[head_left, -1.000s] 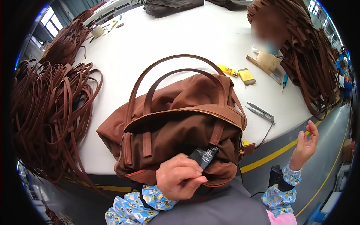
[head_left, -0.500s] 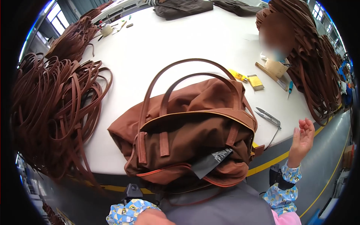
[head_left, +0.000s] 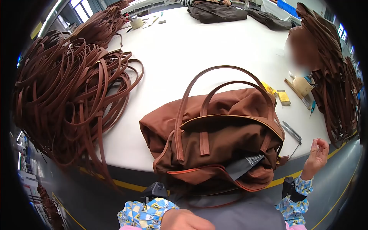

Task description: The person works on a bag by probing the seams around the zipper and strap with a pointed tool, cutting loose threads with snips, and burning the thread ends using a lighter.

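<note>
A brown fabric handbag (head_left: 230,103) stands at the table's front edge, its zipped mouth gaping toward me and both handles raised. From its dark lining hangs a black label (head_left: 245,166) with white print. My right hand (head_left: 316,159) is raised to the right of the bag, apart from it. Its fingers are loosely curled with a gap to the thumb, and nothing shows in them. At the bottom edge, below the bag, my left hand (head_left: 187,220) shows only its back; the fingers are out of sight. Thread snips (head_left: 292,132) lie on the table between the bag and my right hand.
Bundles of brown straps (head_left: 76,92) hang over the table's left side; more brown pieces (head_left: 333,76) hang at right. A yellow block (head_left: 283,98), a brush (head_left: 297,94) and a blue-handled awl (head_left: 312,107) lie near the right. Dark bags (head_left: 216,12) lie at the back, near another person's hand.
The view has shifted left, so the bag and table appear farther right. My left hand shows more at the bottom edge. The right hand's thumb and fingers look closer together.
</note>
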`<state>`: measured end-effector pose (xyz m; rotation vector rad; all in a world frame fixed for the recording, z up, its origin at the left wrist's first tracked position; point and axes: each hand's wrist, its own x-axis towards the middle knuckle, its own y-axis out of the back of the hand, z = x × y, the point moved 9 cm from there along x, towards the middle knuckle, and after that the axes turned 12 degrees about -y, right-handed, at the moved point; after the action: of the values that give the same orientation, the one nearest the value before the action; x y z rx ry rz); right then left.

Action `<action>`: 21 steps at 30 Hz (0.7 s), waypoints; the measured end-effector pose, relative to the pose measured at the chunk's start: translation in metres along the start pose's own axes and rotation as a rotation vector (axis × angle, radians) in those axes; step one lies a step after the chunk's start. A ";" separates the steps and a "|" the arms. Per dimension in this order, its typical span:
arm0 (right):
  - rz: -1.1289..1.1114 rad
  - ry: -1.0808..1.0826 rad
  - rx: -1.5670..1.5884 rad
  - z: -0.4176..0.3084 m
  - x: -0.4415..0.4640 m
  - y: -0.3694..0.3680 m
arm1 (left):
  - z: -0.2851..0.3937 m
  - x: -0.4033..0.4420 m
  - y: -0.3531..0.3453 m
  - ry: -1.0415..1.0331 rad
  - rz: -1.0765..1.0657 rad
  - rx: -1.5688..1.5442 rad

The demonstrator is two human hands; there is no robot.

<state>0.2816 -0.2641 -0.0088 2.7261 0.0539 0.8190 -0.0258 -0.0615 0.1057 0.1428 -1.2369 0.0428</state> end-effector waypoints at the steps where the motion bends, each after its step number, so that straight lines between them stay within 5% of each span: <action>1: -0.004 0.003 0.002 -0.002 0.000 -0.002 | 0.001 0.001 0.001 -0.001 0.003 0.004; 10: -0.034 0.022 -0.021 -0.012 -0.004 -0.014 | 0.006 -0.006 0.002 0.006 -0.001 -0.035; 12: -0.047 0.028 -0.016 -0.015 -0.005 -0.016 | 0.025 -0.014 0.000 -0.245 -0.009 0.056; 15: -0.051 0.020 -0.037 -0.013 -0.006 -0.016 | 0.043 -0.019 0.006 -0.358 0.082 0.292; 21: -0.067 -0.012 0.007 -0.013 -0.011 -0.020 | 0.037 -0.012 0.010 -0.292 0.093 0.321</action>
<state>0.2667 -0.2426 -0.0105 2.7193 0.1447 0.7844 -0.0656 -0.0558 0.1067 0.3803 -1.5219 0.3109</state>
